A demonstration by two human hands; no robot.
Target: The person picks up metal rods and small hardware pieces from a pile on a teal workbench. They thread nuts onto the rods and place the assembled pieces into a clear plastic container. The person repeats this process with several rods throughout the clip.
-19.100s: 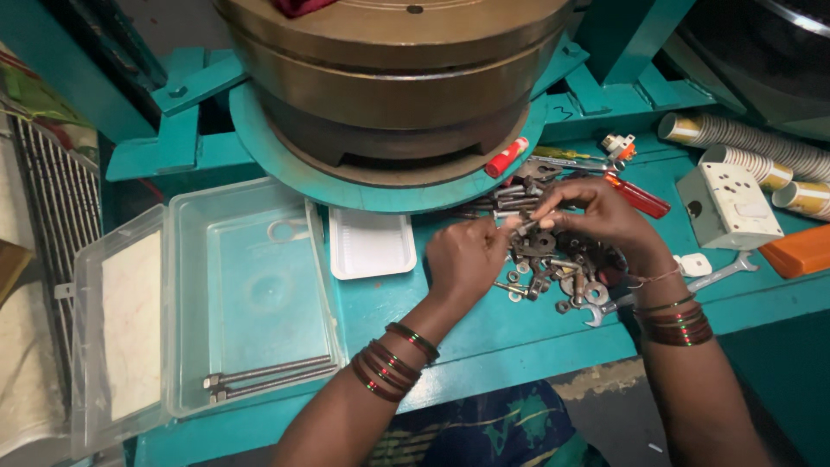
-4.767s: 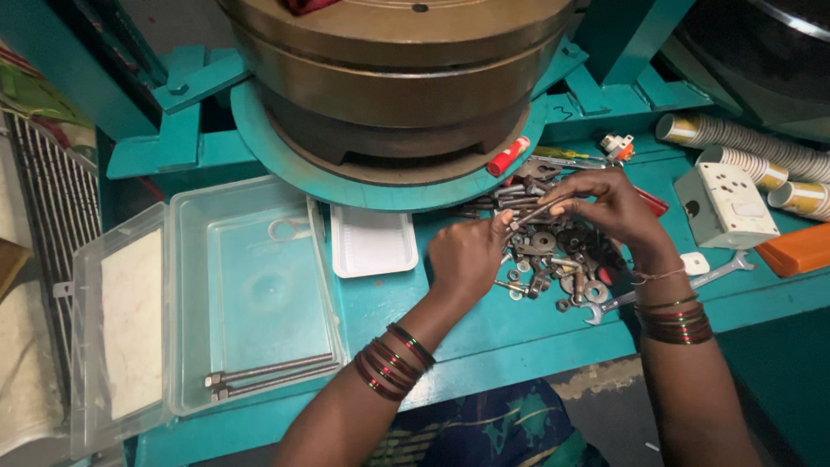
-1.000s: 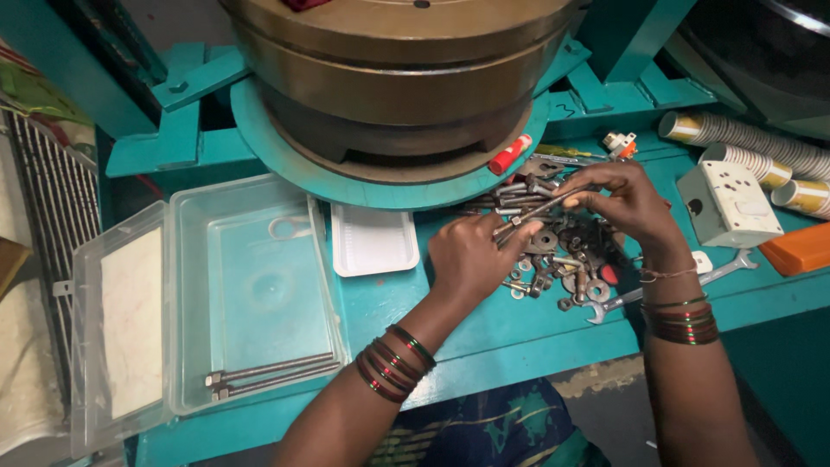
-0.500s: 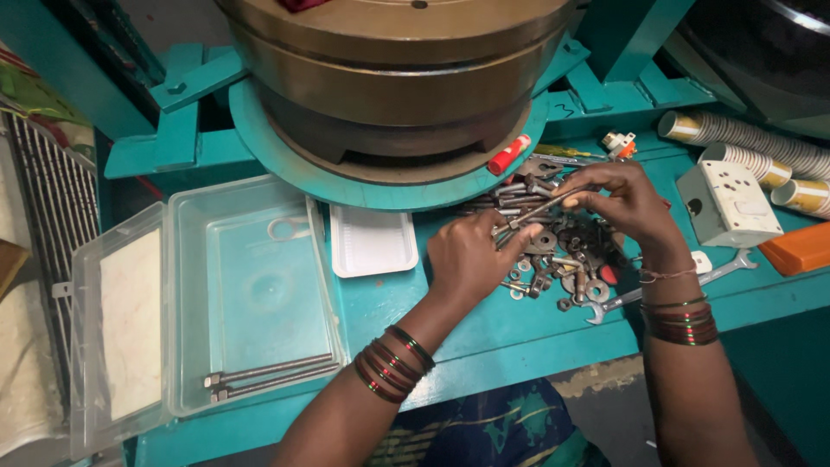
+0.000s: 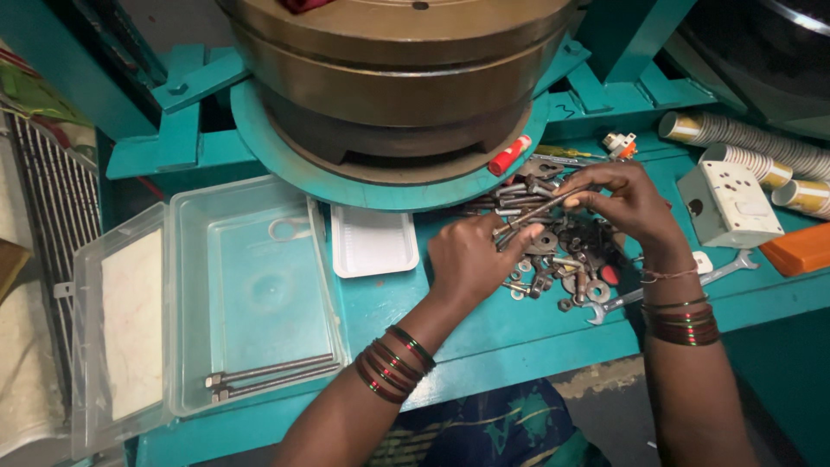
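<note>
A heap of metal bolts, nuts and washers lies on the teal bench. Over it, both my hands pinch one long thin metal rod that slants up to the right. My left hand grips its lower end, and my right hand holds its upper end between fingertips. Left of the heap stands an open clear plastic box with two long bolts lying along its near wall.
A small white tray sits between box and heap. A large round metal machine looms behind. At right are a white socket box, stacked paper cups, an orange block, a spanner and a red-handled screwdriver.
Both hands stay over the heap and keep hold of the long rod. They have only shifted slightly; the box and its two bolts are as before.
</note>
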